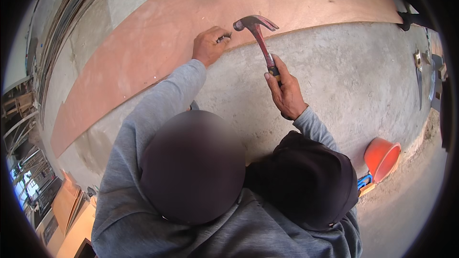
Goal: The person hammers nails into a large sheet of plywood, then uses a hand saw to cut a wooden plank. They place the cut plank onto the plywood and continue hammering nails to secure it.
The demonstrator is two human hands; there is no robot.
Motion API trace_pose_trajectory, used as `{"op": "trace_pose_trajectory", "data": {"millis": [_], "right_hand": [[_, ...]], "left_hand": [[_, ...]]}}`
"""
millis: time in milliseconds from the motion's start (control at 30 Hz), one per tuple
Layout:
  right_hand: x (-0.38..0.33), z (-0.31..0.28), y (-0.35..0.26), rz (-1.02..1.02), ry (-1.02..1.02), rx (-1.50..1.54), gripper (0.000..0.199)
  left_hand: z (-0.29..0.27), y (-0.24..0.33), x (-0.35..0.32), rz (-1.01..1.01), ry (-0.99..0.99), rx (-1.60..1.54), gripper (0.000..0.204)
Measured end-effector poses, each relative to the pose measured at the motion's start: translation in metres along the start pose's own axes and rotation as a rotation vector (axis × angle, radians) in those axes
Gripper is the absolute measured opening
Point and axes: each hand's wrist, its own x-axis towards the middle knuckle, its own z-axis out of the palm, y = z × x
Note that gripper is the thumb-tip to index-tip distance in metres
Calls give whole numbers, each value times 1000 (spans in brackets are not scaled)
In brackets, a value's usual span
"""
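Note:
My right hand [289, 93] is wrapped round the dark grip of a claw hammer [262, 43]. Its worn reddish head is up, with the striking face toward my left hand and the claw pointing right. Close to the near edge of a large thin plywood sheet [158, 33], my left hand [210, 45] rests with its fingers curled in a pinch. Something small and dark shows at those fingertips, too small to name. The hammer's face is just right of these fingers; whether it touches anything I cannot tell. The sheet lies on the grey concrete floor [334, 71].
A red bucket [375, 157] lies tipped at the right, beside a blue-handled tool [365, 181]. Farther up is a handsaw [419, 79]. Another person's dark shoe [406, 20] stands by the sheet's far right end. Long thin rods [67, 14] lie at the far left; board pieces [67, 205] lean below them.

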Motion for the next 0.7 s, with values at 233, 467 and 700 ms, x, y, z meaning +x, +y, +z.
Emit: {"op": "trace_pose_trajectory", "data": {"millis": [233,467,700], "right_hand": [[0,-2,-4,45,99,86,54],[3,-6,-3,-91,-6,-63,57],[6,-9,0,2,166,192,56]], "left_hand": [[6,3,-7,15,16,9,12],[3,6,-1,14,-3,142,12],[9,-4,-7,40,33,98,12]]}}
